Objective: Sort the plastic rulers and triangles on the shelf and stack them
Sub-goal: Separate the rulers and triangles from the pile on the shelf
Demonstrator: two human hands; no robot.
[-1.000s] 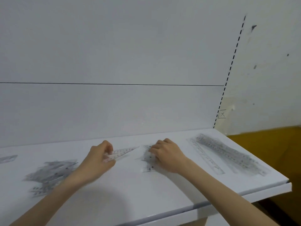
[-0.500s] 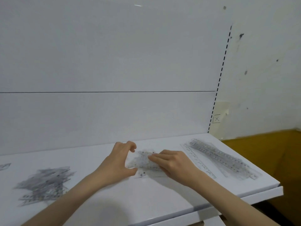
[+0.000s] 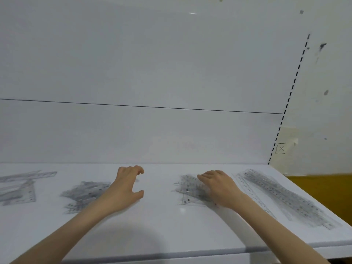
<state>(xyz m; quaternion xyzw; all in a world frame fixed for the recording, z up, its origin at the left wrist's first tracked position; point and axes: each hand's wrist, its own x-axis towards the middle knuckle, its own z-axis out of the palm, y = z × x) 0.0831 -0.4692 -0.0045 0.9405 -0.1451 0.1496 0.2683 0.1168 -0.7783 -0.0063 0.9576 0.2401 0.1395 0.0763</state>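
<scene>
While the right hand [image 3: 219, 187] rests straight fingers on the small triangle pile [image 3: 188, 189] mid-shelf, grasping nothing, the left hand [image 3: 127, 187] hangs just left of it, grip released (fingers loosely curled). Long rulers [image 3: 282, 197] lie stacked at the right end of the shelf [image 3: 162, 225]; a mixed pile [image 3: 83, 193] sits left.
</scene>
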